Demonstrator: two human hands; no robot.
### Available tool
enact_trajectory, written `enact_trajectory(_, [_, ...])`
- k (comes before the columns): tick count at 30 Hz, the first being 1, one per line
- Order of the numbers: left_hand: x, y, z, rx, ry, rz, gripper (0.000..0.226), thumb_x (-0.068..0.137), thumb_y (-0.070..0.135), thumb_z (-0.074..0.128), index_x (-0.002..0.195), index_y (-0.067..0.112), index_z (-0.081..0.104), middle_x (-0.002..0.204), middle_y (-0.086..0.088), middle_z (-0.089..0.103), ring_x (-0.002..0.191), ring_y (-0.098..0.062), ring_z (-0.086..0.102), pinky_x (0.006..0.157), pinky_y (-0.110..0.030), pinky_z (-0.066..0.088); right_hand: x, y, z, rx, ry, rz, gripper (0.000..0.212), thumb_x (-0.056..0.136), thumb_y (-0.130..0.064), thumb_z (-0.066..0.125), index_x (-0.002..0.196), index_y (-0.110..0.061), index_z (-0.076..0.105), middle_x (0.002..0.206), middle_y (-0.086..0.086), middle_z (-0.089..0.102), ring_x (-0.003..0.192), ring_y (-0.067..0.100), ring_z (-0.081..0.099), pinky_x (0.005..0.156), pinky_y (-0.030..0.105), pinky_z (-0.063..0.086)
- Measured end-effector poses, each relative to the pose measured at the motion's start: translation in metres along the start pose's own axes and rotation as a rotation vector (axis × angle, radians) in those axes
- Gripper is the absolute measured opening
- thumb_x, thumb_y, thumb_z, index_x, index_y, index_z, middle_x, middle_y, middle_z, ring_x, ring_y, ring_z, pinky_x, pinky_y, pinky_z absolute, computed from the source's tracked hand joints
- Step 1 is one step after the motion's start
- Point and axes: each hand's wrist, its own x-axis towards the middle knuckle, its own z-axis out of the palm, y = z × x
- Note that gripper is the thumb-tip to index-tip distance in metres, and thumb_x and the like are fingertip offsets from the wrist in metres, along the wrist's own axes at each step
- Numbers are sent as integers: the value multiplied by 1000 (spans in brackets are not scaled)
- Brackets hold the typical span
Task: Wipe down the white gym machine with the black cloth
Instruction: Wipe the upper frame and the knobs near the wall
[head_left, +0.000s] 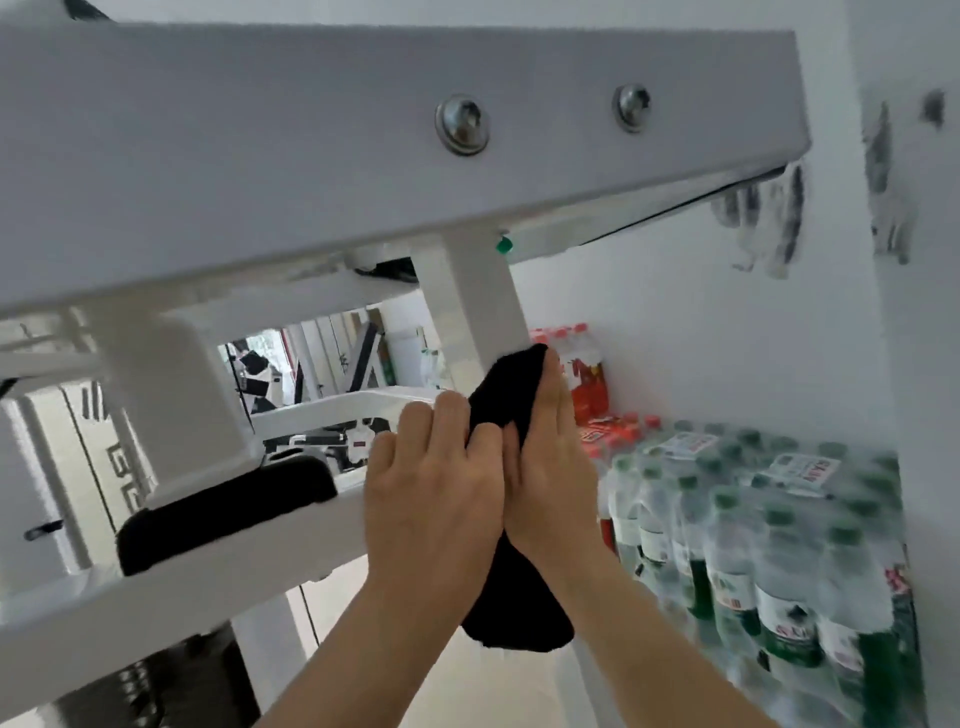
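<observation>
The white gym machine (322, 156) fills the upper left, with a thick beam overhead and a white upright post (478, 296) dropping from it. A black cloth (506, 400) is pressed against the post's lower part, and its tail hangs down between my wrists. My left hand (431, 499) grips the cloth's left side with curled fingers. My right hand (550, 467) holds the cloth from the right, fingers lying along it against the post. The two hands touch each other.
Shrink-wrapped packs of green-capped water bottles (753, 545) stand at the lower right, red-labelled bottles (587, 374) behind them. A white wall (727, 338) with dark scuff marks is close on the right. A black pad (223, 509) sits on a lower white bar at left.
</observation>
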Motion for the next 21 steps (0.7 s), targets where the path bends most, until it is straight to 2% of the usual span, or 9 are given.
enact_trajectory(2, [-8, 6, 4, -27, -70, 27, 10, 73, 9, 67, 67, 13, 59, 72, -6, 53, 60, -25, 53, 50, -36, 39, -25, 13, 2, -30, 12, 10, 68, 97, -45, 27, 156, -25, 1, 158, 5, 27, 129, 24, 46, 83, 33, 52])
enact_trajectory(4, [-12, 9, 10, -62, -148, 27, 22, 59, 10, 79, 68, 14, 59, 65, -3, 50, 41, -21, 51, 35, -28, 33, -42, 20, 3, -53, -13, 14, 70, 97, -47, 31, 156, -24, 1, 149, 13, 38, 116, 28, 53, 78, 36, 54])
enact_trajectory(7, [5, 3, 21, -106, -116, -36, 35, 58, 13, 88, 74, 15, 57, 68, -2, 50, 32, -22, 47, 33, -24, 27, -19, 11, 10, -130, 20, 24, 71, 94, -48, 36, 150, -13, 12, 125, 20, 54, 95, 34, 63, 67, 39, 54])
enact_trajectory(8, [17, -2, 21, -150, -74, -93, 30, 67, 17, 83, 80, 15, 55, 72, -1, 49, 36, -23, 47, 37, -25, 27, 0, 0, 11, -159, 54, 3, 70, 94, -49, 34, 149, -10, 14, 121, 19, 55, 94, 35, 63, 68, 40, 53])
enact_trajectory(11, [67, -24, 24, -329, 87, -310, 10, 93, 25, 55, 95, 17, 49, 82, 3, 44, 61, -22, 43, 59, -31, 27, 62, -38, 10, -188, 53, -19, 76, 97, -50, 34, 153, -7, 6, 136, 14, 44, 115, 30, 54, 82, 40, 48])
enact_trajectory(13, [96, -35, 26, -505, 157, -466, 13, 91, 17, 56, 85, 17, 45, 73, 5, 46, 62, -20, 41, 57, -32, 26, 94, -52, 10, -162, 66, -11, 76, 97, -51, 38, 153, -9, 8, 136, 9, 42, 118, 28, 53, 77, 38, 44])
enact_trajectory(16, [104, -35, 26, -745, 193, -645, 19, 87, 12, 59, 74, 23, 50, 66, 9, 55, 59, -7, 50, 54, -13, 36, 109, -54, 6, -88, 72, -60, 73, 95, -53, 41, 151, -14, 15, 130, 4, 49, 108, 27, 59, 69, 34, 36])
enact_trajectory(19, [67, -8, 21, -947, 105, -620, 23, 97, 17, 48, 102, 34, 63, 92, 19, 67, 88, 5, 61, 75, -12, 42, 105, -39, 3, 24, 46, -95, 71, 95, -56, 40, 151, -19, 18, 135, 0, 52, 110, 24, 59, 75, 34, 40])
enact_trajectory(21, [45, 11, 19, -1034, 27, -529, 33, 102, 20, 37, 122, 43, 52, 107, 26, 62, 100, 12, 56, 83, -10, 41, 94, -24, 0, 166, 14, -118, 66, 94, -57, 35, 151, -27, 22, 131, -5, 57, 109, 19, 60, 83, 34, 47])
